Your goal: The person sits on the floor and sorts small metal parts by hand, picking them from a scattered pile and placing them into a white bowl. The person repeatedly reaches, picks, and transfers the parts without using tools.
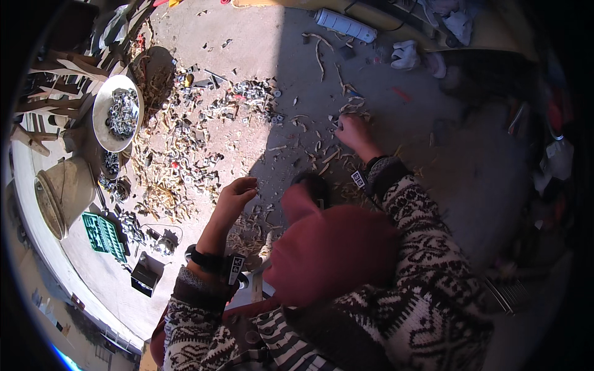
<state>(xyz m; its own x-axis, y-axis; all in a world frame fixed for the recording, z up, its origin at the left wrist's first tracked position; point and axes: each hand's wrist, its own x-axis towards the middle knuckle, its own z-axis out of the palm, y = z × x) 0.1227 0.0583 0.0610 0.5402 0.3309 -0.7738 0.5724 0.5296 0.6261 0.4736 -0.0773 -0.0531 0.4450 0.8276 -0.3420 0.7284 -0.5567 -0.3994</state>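
Observation:
My left hand [232, 200] hovers over the sunlit floor beside the shadow's edge, its thumb and fingertips close together. Whether something small is pinched there is too fine to see. In the shade ahead, my right hand [355, 132] is low over the concrete floor with curled fingers, next to a small pale piece [333, 119]. Its grip is hidden from above. Small mixed metal and plastic parts [253, 92] lie scattered ahead and to the left, among dry, curled tan strips [162, 199]. My knee in red trousers [334, 250] rises between both arms.
At the left stand a white basin [98, 116] holding metal parts [123, 113], a dirty bucket [76, 185], a green plastic tray [104, 236] and a dark box [146, 276]. A white cylindrical can [345, 25] and a crumpled white item [405, 54] lie at the far side.

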